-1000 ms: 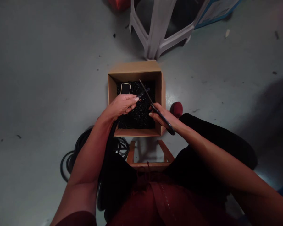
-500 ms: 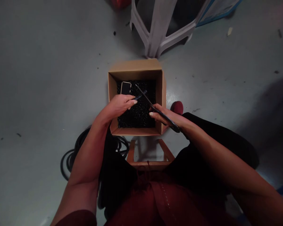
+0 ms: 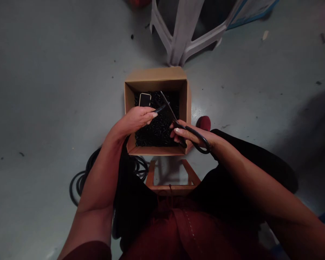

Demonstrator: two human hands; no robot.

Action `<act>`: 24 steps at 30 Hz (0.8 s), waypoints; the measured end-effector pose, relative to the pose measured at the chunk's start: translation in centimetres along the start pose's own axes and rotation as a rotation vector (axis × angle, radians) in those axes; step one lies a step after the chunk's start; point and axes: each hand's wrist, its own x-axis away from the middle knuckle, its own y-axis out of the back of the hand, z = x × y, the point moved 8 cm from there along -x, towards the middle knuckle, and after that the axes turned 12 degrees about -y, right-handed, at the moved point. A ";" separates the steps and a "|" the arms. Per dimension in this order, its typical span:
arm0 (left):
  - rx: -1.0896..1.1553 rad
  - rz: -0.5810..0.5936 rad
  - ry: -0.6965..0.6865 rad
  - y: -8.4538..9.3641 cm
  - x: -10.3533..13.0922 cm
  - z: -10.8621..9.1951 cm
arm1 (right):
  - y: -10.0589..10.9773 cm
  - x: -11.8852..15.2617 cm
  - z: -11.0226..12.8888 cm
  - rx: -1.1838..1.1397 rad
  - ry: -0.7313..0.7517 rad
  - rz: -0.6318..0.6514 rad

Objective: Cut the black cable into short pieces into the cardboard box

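Over an open cardboard box (image 3: 188, 104), my left hand (image 3: 139, 121) is closed round a short black ribbed piece (image 3: 161, 108), which looks like a corrugated tube. My right hand (image 3: 188, 133) grips black-handled scissors (image 3: 199, 139), their blades pointing up and left. A blade crosses at the far end of the ribbed piece; whether it touches cannot be told. Many small black pieces (image 3: 159, 131) fill the bottom of the box. On them, beyond my left hand, lies a dark rectangular object with a pale rim (image 3: 145, 100), partly hidden by that hand.
A white plastic stool (image 3: 176, 47) stands just beyond the box. Black coiled hose or cable (image 3: 78, 184) lies on the floor at my left. Between my legs is a wooden stool edge (image 3: 170, 189). A dark red round thing (image 3: 205, 123) sits right of the box.
The scissors have turned, so their handle loops now show and the blade tip sits further up and right. My left hand stays nearly in place with the ribbed piece.
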 end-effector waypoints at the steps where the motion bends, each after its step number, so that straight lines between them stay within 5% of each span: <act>1: -0.012 0.005 0.003 -0.1 0.0 0.0 | 0.0 -0.1 -0.1 -0.001 -0.003 -0.005; 7: -0.174 0.042 0.018 -0.8 -0.5 0.1 | 0.7 -1.0 -2.0 0.061 -0.144 -0.144; 16: -0.224 0.057 0.006 -1.1 -0.8 0.0 | -0.2 -0.6 -1.0 -0.086 -0.120 -0.092; 24: -0.195 0.058 0.012 -1.1 -0.7 0.2 | 0.7 -0.8 -1.3 0.062 -0.141 -0.189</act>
